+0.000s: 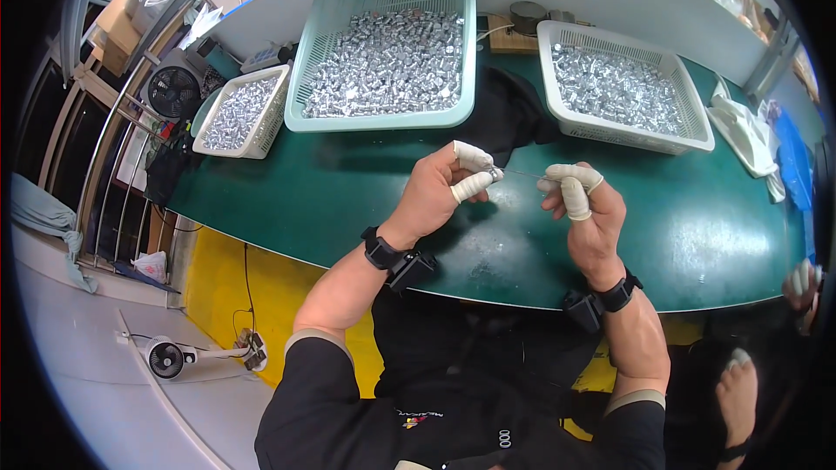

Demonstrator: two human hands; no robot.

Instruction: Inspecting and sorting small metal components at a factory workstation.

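Observation:
My left hand (433, 191) is closed, pinching a small silvery metal part (495, 172) between thumb and forefinger. Pale finger cots cover the fingertips of both hands. Facing it, my right hand (594, 209) is closed on a thin metal rod (523, 175), whose far end reaches the part in my left fingers. Whether the tip is inside the part or only against it, I cannot tell. Both hands are above the green table (366, 209). Beyond them, a large pale-green basket (383, 122) holds a heap of small silvery metal parts.
A white basket (627, 133) of similar parts stands at the back right, a smaller one (248, 150) at the left. Dark cloth (514, 113) lies behind my hands. White cloth (744, 135) and blue plastic (792, 161) lie far right. Another person's hand (738, 392) shows lower right.

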